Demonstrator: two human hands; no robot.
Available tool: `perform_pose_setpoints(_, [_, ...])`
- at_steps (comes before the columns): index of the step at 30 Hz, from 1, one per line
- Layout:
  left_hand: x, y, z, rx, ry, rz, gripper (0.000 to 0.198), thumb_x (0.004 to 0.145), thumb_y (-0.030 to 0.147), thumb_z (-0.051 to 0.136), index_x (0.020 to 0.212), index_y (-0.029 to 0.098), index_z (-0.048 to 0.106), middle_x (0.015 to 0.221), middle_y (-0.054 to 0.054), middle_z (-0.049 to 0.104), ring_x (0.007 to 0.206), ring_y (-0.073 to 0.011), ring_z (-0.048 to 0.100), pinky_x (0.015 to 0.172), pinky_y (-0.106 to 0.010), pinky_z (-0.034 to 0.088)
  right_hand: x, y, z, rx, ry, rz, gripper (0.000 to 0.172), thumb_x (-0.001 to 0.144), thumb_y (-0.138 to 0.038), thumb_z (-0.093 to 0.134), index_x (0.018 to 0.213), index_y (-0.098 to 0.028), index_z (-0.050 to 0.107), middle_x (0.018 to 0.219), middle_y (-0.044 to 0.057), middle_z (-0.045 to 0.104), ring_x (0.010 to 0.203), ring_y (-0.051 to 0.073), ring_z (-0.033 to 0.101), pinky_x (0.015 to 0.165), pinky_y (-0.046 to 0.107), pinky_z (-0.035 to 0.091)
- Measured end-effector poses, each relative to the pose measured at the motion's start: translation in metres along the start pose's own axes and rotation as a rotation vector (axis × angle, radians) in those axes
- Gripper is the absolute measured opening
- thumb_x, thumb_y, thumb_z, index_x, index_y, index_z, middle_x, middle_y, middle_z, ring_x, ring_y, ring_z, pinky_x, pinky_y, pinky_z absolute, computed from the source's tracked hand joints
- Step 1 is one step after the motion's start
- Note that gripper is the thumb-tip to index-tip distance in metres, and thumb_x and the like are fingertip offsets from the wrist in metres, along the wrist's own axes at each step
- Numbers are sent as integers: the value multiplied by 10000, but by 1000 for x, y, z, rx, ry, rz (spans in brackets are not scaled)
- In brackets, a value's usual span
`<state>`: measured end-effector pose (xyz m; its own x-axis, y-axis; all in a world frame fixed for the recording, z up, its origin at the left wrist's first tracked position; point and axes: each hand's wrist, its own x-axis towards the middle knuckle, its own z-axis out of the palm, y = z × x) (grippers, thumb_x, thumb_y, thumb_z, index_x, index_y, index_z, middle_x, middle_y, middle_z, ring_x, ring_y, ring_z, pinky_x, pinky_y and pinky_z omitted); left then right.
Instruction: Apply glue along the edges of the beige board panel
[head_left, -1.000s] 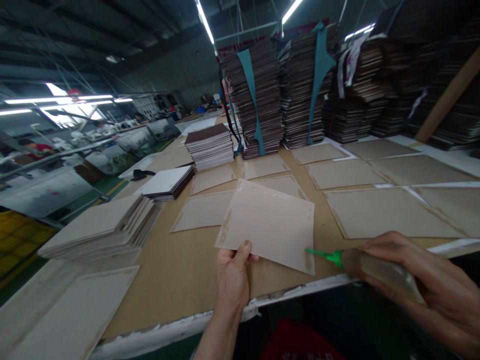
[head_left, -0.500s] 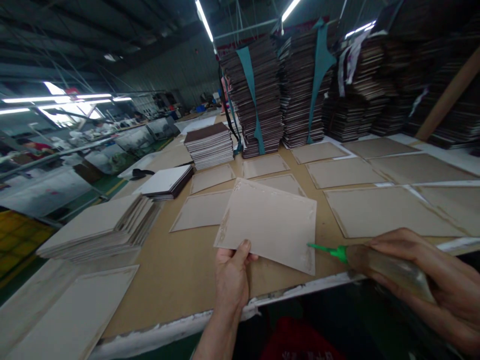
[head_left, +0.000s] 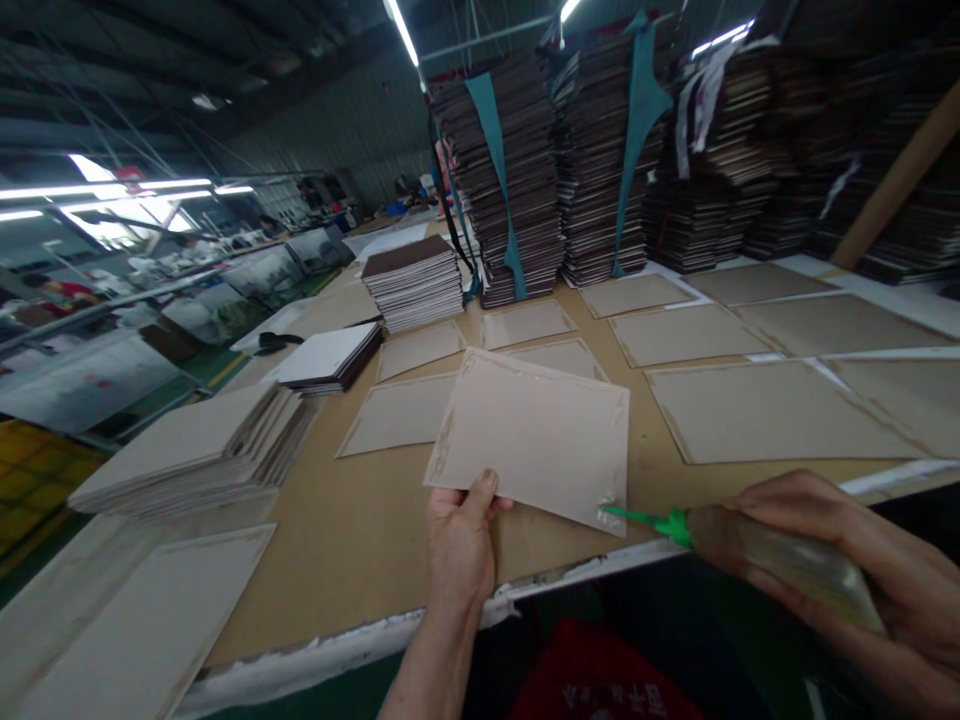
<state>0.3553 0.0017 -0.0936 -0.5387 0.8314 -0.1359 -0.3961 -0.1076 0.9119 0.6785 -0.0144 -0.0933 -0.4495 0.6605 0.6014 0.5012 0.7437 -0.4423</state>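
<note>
My left hand [head_left: 466,535] pinches the lower edge of a beige board [head_left: 536,435], thumb on top and fingers beneath, holding it tilted over the table. Wet, shiny marks run along the board's side and top edges. In my right hand [head_left: 832,560] is a squeeze bottle [head_left: 772,560] with a green nozzle, its fingers wrapped round the body. The green tip touches or nearly touches the board's lower right corner, where a glossy patch shows.
More beige boards [head_left: 772,410] lie flat on the brown table [head_left: 360,530]. At the left stands a board pile [head_left: 180,440]; behind it are a white-topped stack [head_left: 330,355] and a brown-topped stack [head_left: 412,285]. Tall dark stacks [head_left: 517,180] rise at the back.
The green nozzle has moved down and slightly left along the board's right side to its lower corner. A glossy patch now shows there. My left hand still holds the board.
</note>
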Motion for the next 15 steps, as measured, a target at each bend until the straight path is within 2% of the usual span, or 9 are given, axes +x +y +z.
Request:
perform_pose_setpoints(7, [0, 0, 0, 6, 1, 0, 456, 541, 263, 963, 933, 154, 756, 882, -27, 792, 682, -146, 676, 475, -193, 568, 23, 2, -5, -101, 62, -19, 284, 1042, -399, 598, 1290, -262, 621, 1076, 69, 686, 928, 181, 706, 717, 225, 593])
perform_pose_setpoints(9, [0, 0, 0, 9, 2, 2, 446, 545, 259, 959, 928, 153, 757, 872, -24, 791, 675, -147, 675, 471, -195, 566, 23, 3, -6, -104, 32, -23, 254, 1045, -403, 588, 1260, -276, 631, 1054, 62, 689, 903, 181, 709, 707, 231, 597])
perform_pose_setpoints(12, [0, 1, 1, 15, 4, 2, 433, 549, 263, 956, 916, 150, 757, 873, -30, 794, 676, -150, 678, 472, -198, 568, 17, 4, -7, -88, -14, -28, 279, 1036, -396, 562, 1286, -290, 626, 1133, 74, 696, 974, 218, 717, 721, 273, 628])
perform_pose_setpoints(15, [0, 1, 1, 16, 6, 2, 443, 543, 277, 960, 914, 151, 754, 880, -37, 798, 682, -151, 679, 475, -195, 563, 16, 2, -8, -86, 24, -40, 294, 1017, -384, 587, 1291, -284, 627, 1135, 75, 695, 985, 223, 718, 720, 272, 632])
